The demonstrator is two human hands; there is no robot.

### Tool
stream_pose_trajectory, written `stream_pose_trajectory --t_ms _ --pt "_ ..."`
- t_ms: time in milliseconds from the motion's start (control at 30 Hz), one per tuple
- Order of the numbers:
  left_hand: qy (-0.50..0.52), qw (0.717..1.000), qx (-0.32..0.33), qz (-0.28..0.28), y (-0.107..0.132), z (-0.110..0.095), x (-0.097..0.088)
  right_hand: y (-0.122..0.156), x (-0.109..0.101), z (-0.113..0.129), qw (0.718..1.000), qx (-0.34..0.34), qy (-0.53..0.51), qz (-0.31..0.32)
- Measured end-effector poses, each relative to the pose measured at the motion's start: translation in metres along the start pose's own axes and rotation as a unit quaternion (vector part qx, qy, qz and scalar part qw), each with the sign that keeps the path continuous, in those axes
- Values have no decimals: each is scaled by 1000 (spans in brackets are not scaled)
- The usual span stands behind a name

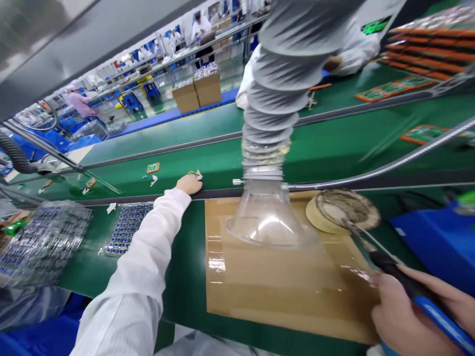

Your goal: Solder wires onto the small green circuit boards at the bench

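While the soldering iron (384, 262) is gripped in the closed right hand (397, 312), seemingly so that its tip is kept well clear of the fingers, the bench (187, 277) is partly covered by cardboard (274, 291), probably against scorching. Over it a clear fume hood (270, 217) is hung, presumably for drawing off smoke. The iron's tip is held at a stained round pot (315, 217). Farther out, on the green belt (220, 168), a small orange-edged board (193, 173) is met by the half-curled left hand (189, 184); whether it is grasped cannot be told.
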State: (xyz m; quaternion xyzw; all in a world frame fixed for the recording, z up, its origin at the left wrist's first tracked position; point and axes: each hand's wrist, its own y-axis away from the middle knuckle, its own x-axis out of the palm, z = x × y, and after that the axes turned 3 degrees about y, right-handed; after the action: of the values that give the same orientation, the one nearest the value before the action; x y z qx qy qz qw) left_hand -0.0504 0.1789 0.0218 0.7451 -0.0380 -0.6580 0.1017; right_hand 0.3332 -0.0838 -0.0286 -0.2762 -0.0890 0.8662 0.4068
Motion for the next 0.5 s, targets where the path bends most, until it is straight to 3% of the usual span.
stream_pose_trajectory --t_ms 100,233,333,400,500 --pt "5 999 8 -41 36 17 -12 1 -1 11 998 -38 -24 -36" --pt "44 995 43 -85 122 51 -10 3 -3 1 992 -89 -76 -50" --pt "244 959 79 -120 187 62 12 6 -9 -8 990 -72 -106 -61" --pt "370 923 75 -73 219 48 31 11 -14 -8 990 -76 -109 -51" --pt "472 877 93 3 238 1 57 23 -21 1 991 -99 -95 -8"
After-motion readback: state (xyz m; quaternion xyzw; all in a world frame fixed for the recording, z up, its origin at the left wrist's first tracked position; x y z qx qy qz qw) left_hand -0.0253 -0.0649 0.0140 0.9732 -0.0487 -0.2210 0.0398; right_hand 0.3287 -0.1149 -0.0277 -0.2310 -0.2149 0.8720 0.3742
